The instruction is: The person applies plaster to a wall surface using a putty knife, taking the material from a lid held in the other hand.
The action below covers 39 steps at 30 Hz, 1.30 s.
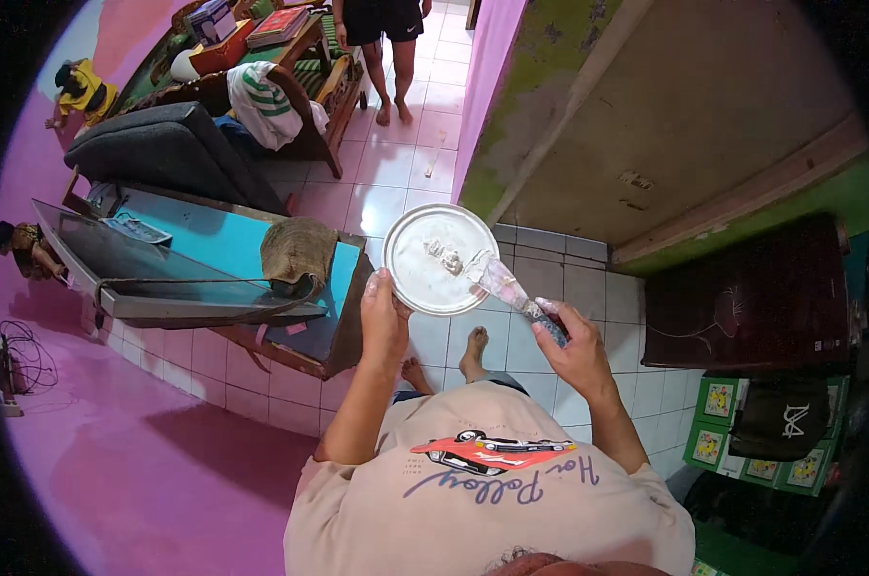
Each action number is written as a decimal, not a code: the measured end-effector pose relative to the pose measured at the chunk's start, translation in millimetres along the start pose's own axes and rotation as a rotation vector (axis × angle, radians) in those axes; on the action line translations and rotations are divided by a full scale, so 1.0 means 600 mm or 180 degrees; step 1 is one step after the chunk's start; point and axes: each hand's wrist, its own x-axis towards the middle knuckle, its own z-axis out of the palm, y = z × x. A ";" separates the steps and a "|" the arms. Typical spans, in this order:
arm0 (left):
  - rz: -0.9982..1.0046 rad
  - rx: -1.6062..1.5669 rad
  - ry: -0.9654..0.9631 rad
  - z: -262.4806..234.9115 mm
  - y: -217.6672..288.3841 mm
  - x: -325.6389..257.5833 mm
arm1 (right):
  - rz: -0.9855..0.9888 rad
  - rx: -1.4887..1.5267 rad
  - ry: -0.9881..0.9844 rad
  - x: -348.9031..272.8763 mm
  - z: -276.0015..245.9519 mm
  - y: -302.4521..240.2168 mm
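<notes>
My left hand [385, 312] grips the near left rim of a round white plastic lid [417, 245], held level in front of my chest. A lump of whitish-grey paste lies on the lid's middle. In my right hand [571, 338] is a putty knife [505, 286], its dark handle wrapped by my fingers. The blade is smeared with paste, and its tip rests on or just over the right part of the lid beside the lump. Part of the handle is hidden by my fingers.
At left stands a blue-topped cabinet [190, 213] bearing a flat screen [194, 278] and a brown cap [298, 252]. A dark cushion [156, 154] leans behind it. Another person [393, 72] stands barefoot ahead. Green boxes [713, 413] and a dark red panel [742, 298] are at right.
</notes>
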 end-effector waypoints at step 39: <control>0.2370 -0.1660 0.2752 0.051 -0.379 -0.044 | -0.2879 0.1062 -0.2342 0.331 0.174 0.258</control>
